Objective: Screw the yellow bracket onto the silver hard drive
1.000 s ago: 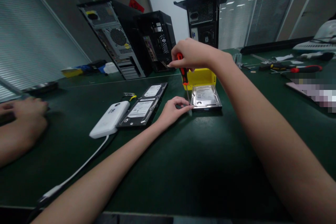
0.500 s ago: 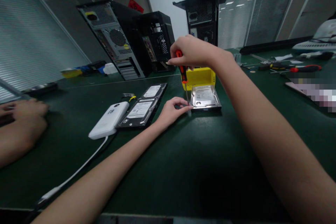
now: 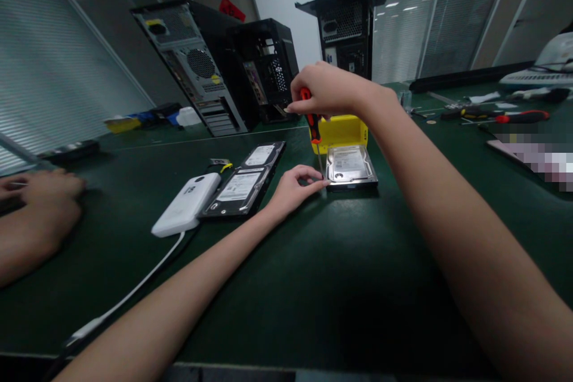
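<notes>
My right hand (image 3: 320, 89) is closed around the red and black handle of a screwdriver (image 3: 314, 127), which stands nearly upright with its tip down. That tip is at the left front corner of a silver hard drive (image 3: 351, 166) lying label up on the table. My left hand (image 3: 298, 188) rests on the table to the left of the drive. Its thumb and fingers come together in a pinch by the screwdriver tip; whatever is between them is too small to make out. Directly behind the drive is a yellow box (image 3: 342, 131).
Two more hard drives (image 3: 239, 187) lie left of my left hand, beside a white device (image 3: 185, 203) with a white cable. Computer cases (image 3: 210, 71) stand behind on the green table (image 3: 286, 286). Tools (image 3: 521, 117) lie at right. Another person's hands (image 3: 47, 209) are at far left.
Both my hands, the screwdriver and the drive stay almost where they were. The other person's hands at the left have shifted slightly.
</notes>
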Demonstrator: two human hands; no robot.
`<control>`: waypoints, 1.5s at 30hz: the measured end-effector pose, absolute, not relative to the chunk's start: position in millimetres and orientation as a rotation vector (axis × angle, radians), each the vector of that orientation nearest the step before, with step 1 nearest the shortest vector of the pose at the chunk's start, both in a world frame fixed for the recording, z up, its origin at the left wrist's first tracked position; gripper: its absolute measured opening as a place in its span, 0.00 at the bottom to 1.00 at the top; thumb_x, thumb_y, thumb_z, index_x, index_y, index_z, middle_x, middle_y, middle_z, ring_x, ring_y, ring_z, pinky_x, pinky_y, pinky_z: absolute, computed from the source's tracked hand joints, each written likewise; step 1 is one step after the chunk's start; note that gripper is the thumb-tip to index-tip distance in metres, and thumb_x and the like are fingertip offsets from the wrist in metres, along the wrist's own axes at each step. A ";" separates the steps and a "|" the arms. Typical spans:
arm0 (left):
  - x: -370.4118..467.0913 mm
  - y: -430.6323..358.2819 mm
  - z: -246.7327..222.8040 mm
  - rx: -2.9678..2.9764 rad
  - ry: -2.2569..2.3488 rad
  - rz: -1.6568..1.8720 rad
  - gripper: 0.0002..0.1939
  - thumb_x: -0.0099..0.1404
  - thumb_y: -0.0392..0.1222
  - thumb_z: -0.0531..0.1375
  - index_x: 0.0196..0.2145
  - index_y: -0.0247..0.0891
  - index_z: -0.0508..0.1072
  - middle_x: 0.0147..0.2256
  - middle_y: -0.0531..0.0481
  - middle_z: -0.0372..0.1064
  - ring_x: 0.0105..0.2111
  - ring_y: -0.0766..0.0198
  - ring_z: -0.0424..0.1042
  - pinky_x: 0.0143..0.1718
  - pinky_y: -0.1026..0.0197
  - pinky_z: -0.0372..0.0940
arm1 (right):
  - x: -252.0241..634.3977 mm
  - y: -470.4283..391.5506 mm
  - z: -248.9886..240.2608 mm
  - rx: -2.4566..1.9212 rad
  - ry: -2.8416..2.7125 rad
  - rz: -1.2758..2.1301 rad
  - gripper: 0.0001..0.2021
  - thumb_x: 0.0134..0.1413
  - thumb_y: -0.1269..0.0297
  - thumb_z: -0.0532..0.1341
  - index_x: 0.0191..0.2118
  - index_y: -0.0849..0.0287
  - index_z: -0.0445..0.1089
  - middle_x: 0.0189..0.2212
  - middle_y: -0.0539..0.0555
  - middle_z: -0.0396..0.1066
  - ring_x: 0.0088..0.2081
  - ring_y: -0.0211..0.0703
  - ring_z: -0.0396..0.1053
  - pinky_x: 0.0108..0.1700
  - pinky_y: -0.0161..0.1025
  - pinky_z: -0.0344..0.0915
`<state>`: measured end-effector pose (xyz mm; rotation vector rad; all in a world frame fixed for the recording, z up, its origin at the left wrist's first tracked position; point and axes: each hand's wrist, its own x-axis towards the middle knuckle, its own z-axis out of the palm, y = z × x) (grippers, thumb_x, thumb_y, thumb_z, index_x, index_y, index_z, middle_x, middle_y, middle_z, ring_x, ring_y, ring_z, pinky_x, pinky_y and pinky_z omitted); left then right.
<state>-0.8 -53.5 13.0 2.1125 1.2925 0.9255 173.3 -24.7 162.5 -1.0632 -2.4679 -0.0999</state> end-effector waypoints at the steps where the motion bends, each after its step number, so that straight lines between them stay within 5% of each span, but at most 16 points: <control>1: -0.7 -53.4 13.1 2.111 1.293 0.927 0.15 0.55 0.51 0.63 0.33 0.35 0.74 0.38 0.46 0.70 0.37 0.62 0.68 0.38 0.59 0.64 | 173.3 -24.8 162.5 -1.068 -2.469 -0.101 0.21 0.56 0.51 0.56 0.42 0.65 0.72 0.30 0.57 0.72 0.34 0.41 0.71 0.35 0.33 0.60; 45: 3.9 -55.5 18.1 2.104 1.306 0.893 0.13 0.56 0.49 0.63 0.29 0.35 0.74 0.35 0.47 0.70 0.34 0.63 0.67 0.36 0.61 0.62 | 167.5 -22.3 159.1 -1.043 -2.516 -0.083 0.20 0.56 0.52 0.57 0.41 0.67 0.73 0.29 0.57 0.72 0.32 0.39 0.70 0.36 0.34 0.61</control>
